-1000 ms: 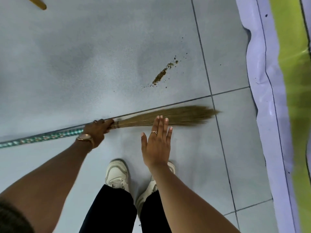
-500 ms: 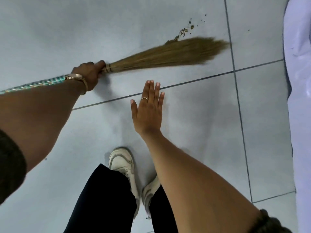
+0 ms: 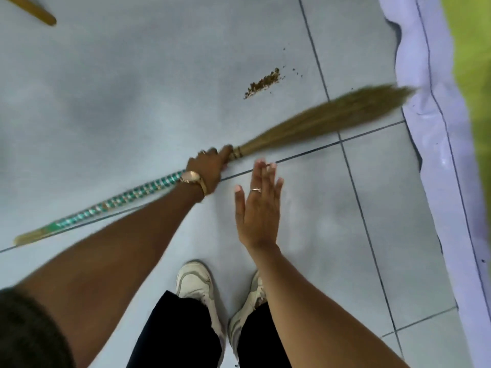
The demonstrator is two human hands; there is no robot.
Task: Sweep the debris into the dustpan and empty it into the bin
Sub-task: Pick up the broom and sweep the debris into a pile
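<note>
Left hand (image 3: 210, 168) grips broom (image 3: 318, 120) — debris (image 3: 263, 83) beyond the bristles.

Broom (image 3: 326, 120) bristles tan, handle green/silver banded; debris (image 3: 263, 83) brown; floor (image 3: 132, 88) pale grey; shoes (image 3: 196, 285) white.

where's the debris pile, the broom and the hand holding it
debris pile (image 3: 263, 83), head view, middle of the brown crumbs
broom (image 3: 332, 116), head view, on the straw bristles
left hand (image 3: 208, 168), head view, back of the hand

brown debris (image 3: 263, 83) in a small pile on grey tile; straw broom (image 3: 318, 120) angled just beside it.
</note>
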